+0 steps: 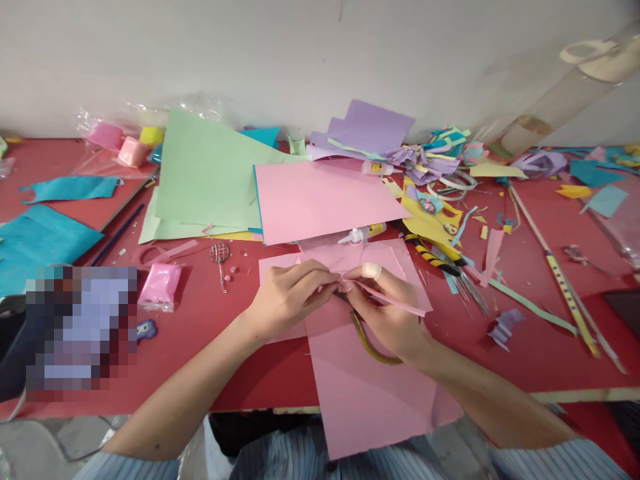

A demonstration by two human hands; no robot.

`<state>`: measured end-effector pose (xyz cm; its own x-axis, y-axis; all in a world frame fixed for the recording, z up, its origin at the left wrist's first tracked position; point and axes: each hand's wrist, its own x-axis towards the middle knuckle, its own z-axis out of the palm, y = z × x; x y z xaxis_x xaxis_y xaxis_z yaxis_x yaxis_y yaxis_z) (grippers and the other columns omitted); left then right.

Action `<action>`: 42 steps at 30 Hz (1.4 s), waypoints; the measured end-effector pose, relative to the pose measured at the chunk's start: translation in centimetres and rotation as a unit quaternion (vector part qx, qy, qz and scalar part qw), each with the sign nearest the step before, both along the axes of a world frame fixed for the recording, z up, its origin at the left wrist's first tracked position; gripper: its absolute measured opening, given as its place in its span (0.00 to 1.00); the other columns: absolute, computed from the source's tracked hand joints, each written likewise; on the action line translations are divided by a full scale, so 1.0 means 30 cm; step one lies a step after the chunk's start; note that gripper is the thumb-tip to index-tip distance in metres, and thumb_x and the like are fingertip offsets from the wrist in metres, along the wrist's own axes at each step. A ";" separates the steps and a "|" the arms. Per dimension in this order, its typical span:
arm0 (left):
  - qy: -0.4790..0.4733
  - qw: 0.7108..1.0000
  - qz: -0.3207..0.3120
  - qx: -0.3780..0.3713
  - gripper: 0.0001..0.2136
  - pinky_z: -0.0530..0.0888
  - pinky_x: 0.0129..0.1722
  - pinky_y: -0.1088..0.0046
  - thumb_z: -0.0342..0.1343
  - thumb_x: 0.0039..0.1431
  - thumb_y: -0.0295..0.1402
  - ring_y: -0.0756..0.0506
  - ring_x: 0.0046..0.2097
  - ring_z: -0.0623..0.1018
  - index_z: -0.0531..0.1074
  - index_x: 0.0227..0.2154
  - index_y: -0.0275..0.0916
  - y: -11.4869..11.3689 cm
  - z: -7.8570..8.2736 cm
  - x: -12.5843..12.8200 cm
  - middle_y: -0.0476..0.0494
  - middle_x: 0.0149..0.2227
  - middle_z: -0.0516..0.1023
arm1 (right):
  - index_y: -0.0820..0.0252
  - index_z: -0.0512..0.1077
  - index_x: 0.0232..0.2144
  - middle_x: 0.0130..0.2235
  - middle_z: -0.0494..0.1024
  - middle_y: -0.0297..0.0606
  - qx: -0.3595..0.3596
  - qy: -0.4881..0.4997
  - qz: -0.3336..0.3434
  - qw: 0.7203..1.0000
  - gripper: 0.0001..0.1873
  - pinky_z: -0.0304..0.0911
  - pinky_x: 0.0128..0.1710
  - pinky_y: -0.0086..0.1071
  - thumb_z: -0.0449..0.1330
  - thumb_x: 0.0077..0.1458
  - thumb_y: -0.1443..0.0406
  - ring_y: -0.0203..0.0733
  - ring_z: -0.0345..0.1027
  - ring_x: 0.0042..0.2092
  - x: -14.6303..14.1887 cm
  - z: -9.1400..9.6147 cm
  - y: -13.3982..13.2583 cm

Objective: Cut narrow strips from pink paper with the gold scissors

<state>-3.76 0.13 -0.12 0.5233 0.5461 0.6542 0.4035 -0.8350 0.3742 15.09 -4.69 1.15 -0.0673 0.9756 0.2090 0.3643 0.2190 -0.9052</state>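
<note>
My left hand (290, 293) and my right hand (387, 310) meet over a pink paper sheet (360, 373) that hangs over the red table's (525, 347) front edge. Both hands pinch a thin pink paper strip (395, 301) between fingertips; the strip trails to the right. A bandage wraps my right thumb tip. Scissors with an olive handle (373, 347) lie under my right hand, partly hidden.
A glue bottle (361, 233) lies just beyond the hands. Pink (320, 197), green (205, 173), purple (367, 127) and teal (40, 237) sheets cover the table's back. Paper scraps, a striped tool (433, 257) and long sticks (565, 283) lie right. A pink packet (160, 285) sits left.
</note>
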 end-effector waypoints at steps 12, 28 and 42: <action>-0.059 0.996 -0.023 -0.070 0.03 0.77 0.28 0.80 0.60 0.60 0.25 0.52 0.31 0.80 0.74 0.37 0.35 0.002 0.029 0.008 0.45 0.32 0.80 | 0.55 0.72 0.37 0.32 0.76 0.34 -0.093 0.088 0.021 0.992 0.03 0.66 0.29 0.28 0.59 0.62 0.63 0.36 0.70 0.30 0.004 -0.022 0.001; -0.042 0.997 -0.038 -0.058 0.04 0.79 0.31 0.79 0.60 0.60 0.25 0.50 0.34 0.81 0.73 0.38 0.36 0.001 0.008 0.004 0.46 0.33 0.81 | 0.57 0.67 0.27 0.25 0.71 0.30 -0.118 0.089 0.034 0.988 0.07 0.54 0.23 0.28 0.60 0.57 0.68 0.33 0.59 0.24 0.010 0.012 0.011; -0.049 0.995 -0.054 -0.073 0.04 0.79 0.32 0.78 0.60 0.59 0.24 0.50 0.34 0.82 0.73 0.36 0.36 0.004 0.022 0.004 0.44 0.34 0.82 | 0.56 0.68 0.33 0.28 0.74 0.32 -0.009 -0.046 0.059 0.997 0.04 0.60 0.27 0.29 0.57 0.58 0.70 0.35 0.65 0.27 0.020 -0.001 0.006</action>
<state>-3.65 0.24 0.54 0.5212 0.5832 0.6230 0.2695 -0.8052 0.5283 15.71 -4.50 1.12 -0.1999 0.9632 0.1799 0.4186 0.2499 -0.8731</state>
